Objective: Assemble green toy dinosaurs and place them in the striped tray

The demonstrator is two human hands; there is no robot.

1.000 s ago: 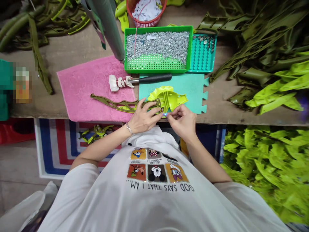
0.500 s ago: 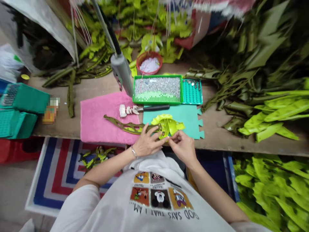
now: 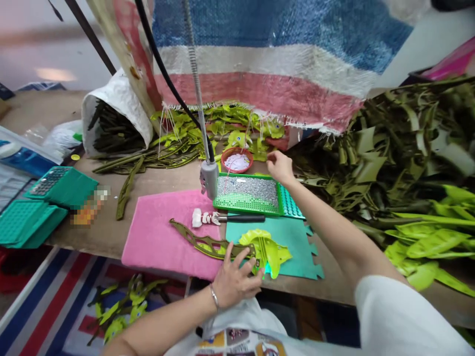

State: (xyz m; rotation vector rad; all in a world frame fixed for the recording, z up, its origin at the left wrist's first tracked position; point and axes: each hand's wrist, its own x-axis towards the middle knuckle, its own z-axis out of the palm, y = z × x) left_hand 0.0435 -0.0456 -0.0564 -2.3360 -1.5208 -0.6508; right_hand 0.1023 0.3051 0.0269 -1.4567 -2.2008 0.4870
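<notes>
My left hand (image 3: 237, 282) rests spread on the olive plastic strip (image 3: 208, 247), already lying across the lime-green plastic piece (image 3: 265, 252) on the teal foam mat (image 3: 285, 247) at twelve o'clock, while my right hand (image 3: 281, 167), loosely curled and seemingly empty, reaches toward one o'clock just past the green tray of silvery fasteners (image 3: 247, 194), still mostly full.

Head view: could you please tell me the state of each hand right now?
Left hand: open, resting on olive plastic strip.
Right hand: half-closed, nothing visibly held.

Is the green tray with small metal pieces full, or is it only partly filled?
Partly filled: silver metal pieces cover most of the green tray, but a bare pegged green area shows along its near edge.
</notes>
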